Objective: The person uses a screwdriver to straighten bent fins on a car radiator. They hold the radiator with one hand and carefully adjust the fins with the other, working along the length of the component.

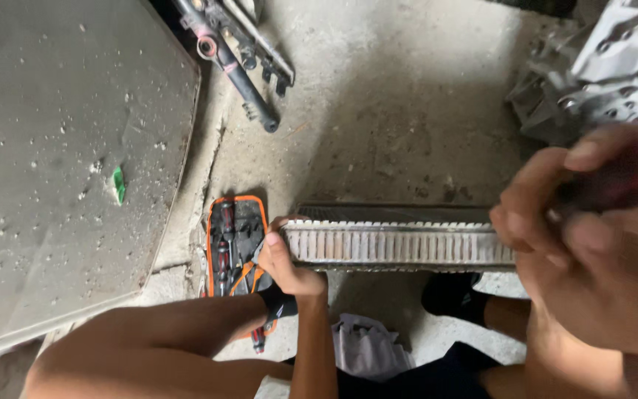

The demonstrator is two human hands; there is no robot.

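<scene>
The person sat low over a concrete floor [393,111], knees apart, w/ a long finned metal core, prob. a small radiator [400,242], stood on edge across the middle of view, running from 9 to 3 o'clock. The left hand [283,262] was closed on the radiator's 9 o'clock end, thumb over the top edge and fingers wrapped behind, apparently to steady the piece and keep it upright so the fin face pointed up toward the camera. The right hand [592,244] was at the 3 o'clock end, close to the lens and blurred; its fingers were curled tight around a red-handled tool [629,174], held above the core's end, but the tool tip was hidden, so contact w/ the fins couldn't be told. Holding at both ends looked like a way to brace the thin core against the tool's push. An orange-edged tool pouch [236,244] lay open on the floor just beyond the left hand at about 8 o'clock, w/ screwdrivers inside, likely kept near for quick reach. A crumpled grey rag [367,347] sat at 6 o'clock between the legs. A large grey panel [60,148] w/ a green scrap [118,185] on it filled the 9–11 o'clock side; black linkage parts [234,59] lay at 12, and a grey engine-like casting [607,66] sat at 2 o'clock, well apart from the radiator.
</scene>
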